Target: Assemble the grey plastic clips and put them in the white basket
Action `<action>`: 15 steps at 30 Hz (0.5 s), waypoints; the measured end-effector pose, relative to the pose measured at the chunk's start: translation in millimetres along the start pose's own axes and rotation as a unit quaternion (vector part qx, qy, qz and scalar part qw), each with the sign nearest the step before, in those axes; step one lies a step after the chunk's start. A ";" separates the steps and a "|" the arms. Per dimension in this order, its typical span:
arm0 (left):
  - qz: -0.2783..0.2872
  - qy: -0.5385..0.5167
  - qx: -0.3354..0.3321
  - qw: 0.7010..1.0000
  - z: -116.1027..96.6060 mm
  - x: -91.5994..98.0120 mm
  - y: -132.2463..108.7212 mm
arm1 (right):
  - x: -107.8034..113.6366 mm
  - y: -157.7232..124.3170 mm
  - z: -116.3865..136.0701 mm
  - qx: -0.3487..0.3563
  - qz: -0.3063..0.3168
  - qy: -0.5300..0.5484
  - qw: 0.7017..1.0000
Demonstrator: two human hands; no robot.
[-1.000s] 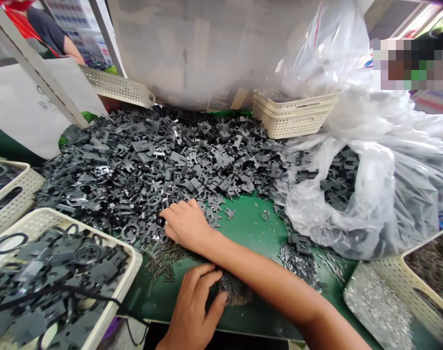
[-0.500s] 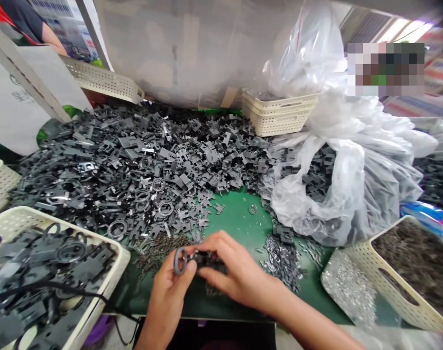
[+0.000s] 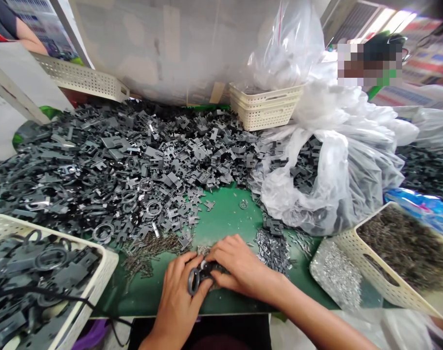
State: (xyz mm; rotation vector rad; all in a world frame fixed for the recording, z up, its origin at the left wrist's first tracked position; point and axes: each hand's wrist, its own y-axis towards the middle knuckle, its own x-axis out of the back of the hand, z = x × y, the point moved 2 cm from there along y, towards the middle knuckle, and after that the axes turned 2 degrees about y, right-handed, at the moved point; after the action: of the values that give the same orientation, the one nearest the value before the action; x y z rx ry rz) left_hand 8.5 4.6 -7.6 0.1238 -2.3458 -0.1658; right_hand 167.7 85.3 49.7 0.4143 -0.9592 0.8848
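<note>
Here in the head view, both hands meet low over the near edge of the green desk (image 3: 228, 218), and the dark ringed part (image 3: 190, 286) sits right between them. The left hand (image 3: 179, 291) has its grip closed on the ring end, thumb underneath and fingers over; the right hand (image 3: 239, 267) pinches the other end, fingertips partly hiding it. And here's the relation that counts: the ring stands nearly edge-on at the left, while the body's long axis seems to run rightward and slightly away, straight into the right grip. The left is nearer the ring, the right nearer the body. How the far tip sits is hidden. Just beyond the left hand lie small brown pieces (image 3: 151, 248); beyond the right, silvery pins (image 3: 274, 250); past both, a heap of dark pieces (image 3: 133, 160).
</note>
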 end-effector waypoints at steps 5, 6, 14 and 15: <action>0.026 0.018 -0.014 0.999 4.1 0.8 0.0 | 1.9 1.6 -2.4 0.022 0.040 -0.045 0.998; 0.031 0.018 -0.016 0.999 4.1 1.3 0.3 | 3.1 0.1 -1.6 0.027 0.041 -0.052 0.997; 0.089 0.009 0.006 0.996 6.1 5.0 7.7 | -7.0 -6.4 -2.7 0.020 -0.004 -0.036 0.999; 0.097 0.005 0.006 0.995 6.2 5.5 8.6 | -8.9 -5.7 -3.7 0.018 -0.009 -0.022 1.000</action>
State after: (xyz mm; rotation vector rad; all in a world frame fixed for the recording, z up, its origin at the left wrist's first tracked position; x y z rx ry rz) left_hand -0.1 12.8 -6.8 -0.0979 -2.3329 -0.0545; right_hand 171.8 80.3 40.6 0.4753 -0.9798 0.8804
